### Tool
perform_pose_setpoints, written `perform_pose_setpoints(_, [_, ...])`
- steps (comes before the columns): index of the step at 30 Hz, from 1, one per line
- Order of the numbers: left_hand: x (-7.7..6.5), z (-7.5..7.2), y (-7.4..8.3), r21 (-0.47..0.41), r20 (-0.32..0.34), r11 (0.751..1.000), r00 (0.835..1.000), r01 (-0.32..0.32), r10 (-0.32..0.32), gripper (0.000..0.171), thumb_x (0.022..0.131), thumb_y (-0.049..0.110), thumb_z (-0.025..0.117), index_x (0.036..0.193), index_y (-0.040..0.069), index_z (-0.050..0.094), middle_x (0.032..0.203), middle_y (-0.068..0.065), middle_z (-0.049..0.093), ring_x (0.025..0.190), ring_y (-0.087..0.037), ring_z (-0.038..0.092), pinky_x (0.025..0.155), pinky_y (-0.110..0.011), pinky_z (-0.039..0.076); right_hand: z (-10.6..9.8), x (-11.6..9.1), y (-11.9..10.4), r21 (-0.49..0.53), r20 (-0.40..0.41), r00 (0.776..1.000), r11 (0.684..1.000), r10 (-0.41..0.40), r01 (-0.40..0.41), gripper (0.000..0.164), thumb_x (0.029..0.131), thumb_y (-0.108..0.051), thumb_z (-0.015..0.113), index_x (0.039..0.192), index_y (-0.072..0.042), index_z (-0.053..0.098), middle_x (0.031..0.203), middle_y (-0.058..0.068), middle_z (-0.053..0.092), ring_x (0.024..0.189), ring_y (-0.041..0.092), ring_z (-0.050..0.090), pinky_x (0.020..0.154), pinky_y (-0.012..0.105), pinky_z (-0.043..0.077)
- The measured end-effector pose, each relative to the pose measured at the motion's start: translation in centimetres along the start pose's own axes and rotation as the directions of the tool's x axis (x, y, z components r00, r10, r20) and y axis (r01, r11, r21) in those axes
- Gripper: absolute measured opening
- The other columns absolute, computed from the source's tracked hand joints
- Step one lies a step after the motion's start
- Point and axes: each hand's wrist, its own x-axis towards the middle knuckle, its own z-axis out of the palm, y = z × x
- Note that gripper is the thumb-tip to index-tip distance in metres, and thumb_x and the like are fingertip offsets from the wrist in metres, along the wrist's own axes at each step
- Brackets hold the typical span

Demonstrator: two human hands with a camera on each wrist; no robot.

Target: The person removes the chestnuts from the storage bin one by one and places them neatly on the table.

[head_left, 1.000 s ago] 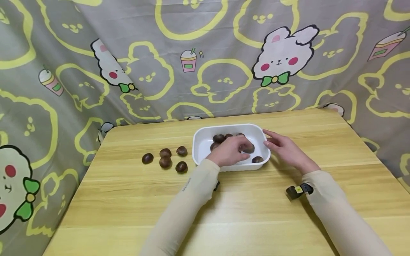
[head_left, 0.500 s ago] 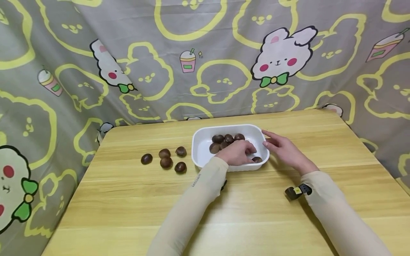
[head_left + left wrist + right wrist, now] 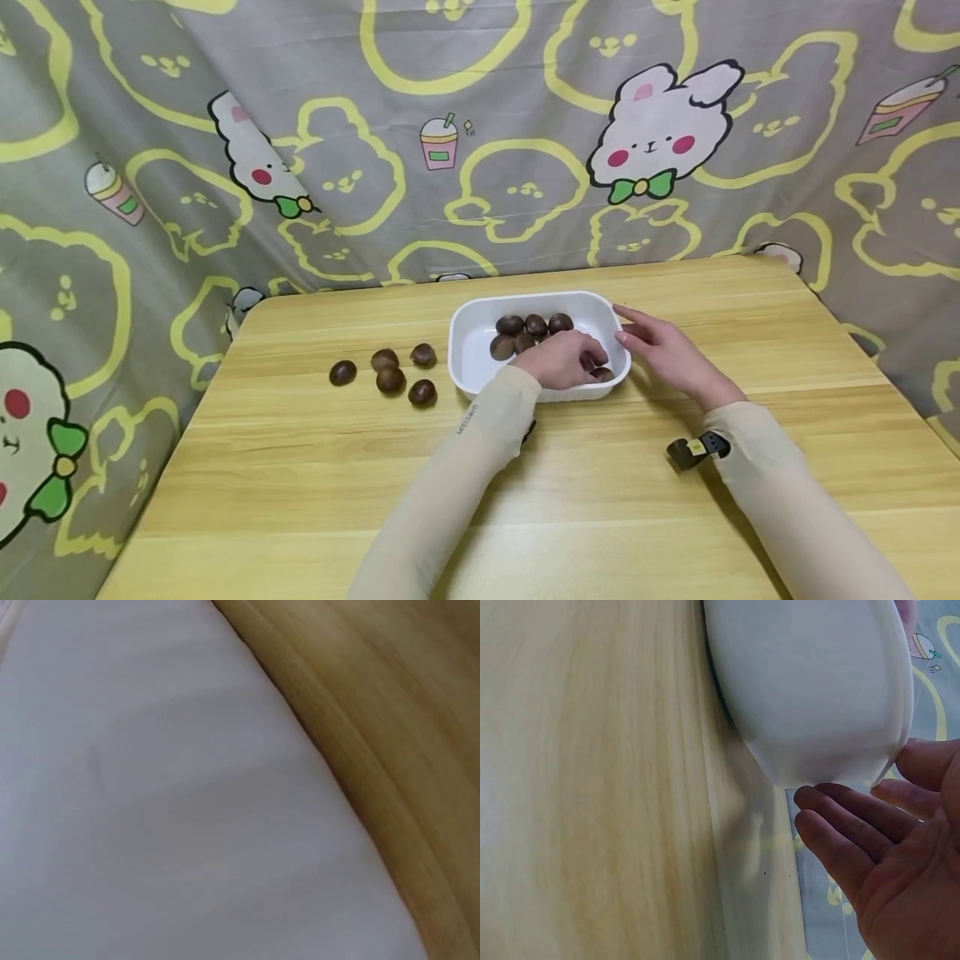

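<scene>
No readable text. Small dark lettering on left sleeve, lower centre of head view: too blurred. Yellow label by wrist camera, lower right: mark too small.

from the near edge, i'm looking at a pale wooden table. a white tray is sitting toward its twelve o'clock. at the tray's nine o'clock, five brown chestnuts are lying: two are huddling close, and three are resting apart at that pair's nine, two and four o'clock.
</scene>
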Motion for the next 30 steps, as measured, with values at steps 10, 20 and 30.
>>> perform_pose_setpoints(10, [0.48,0.06,0.22,-0.038,0.028,0.999,1.0,-0.007,0.008,0.021,0.092,0.012,0.07,0.113,0.008,0.072,0.099,0.004,0.07,0.088,-0.001,0.062,0.078,-0.009,0.044,-0.17,-0.2,0.06,-0.003,-0.005,1.0,1.0,-0.001,0.001,0.055,0.105,-0.024,0.05,0.152,-0.003,0.032,0.131,0.029,0.055,0.122,0.04,0.052,0.105,0.053,0.037])
perform_pose_setpoints(20, [0.91,0.16,0.15,-0.003,0.064,0.999,0.997,-0.036,0.036,0.019,0.094,0.01,0.067,0.113,0.009,0.073,0.098,0.006,0.069,0.088,0.0,0.06,0.079,-0.008,0.043,-0.23,-0.28,0.25,-0.008,-0.01,1.0,1.0,-0.001,0.001,0.055,0.105,-0.025,0.05,0.152,-0.004,0.033,0.132,0.029,0.055,0.122,0.04,0.052,0.105,0.054,0.036])
perform_pose_setpoints(30, [0.17,-0.16,-0.54,-0.023,0.014,0.999,1.0,-0.022,0.022,0.022,0.092,0.016,0.071,0.112,0.009,0.073,0.102,0.005,0.069,0.089,0.001,0.06,0.079,-0.009,0.044,0.03,-0.15,0.14,-0.002,-0.006,1.0,1.0,-0.001,0.001,0.055,0.104,-0.027,0.051,0.152,-0.007,0.034,0.127,0.027,0.058,0.121,0.037,0.053,0.105,0.053,0.037])
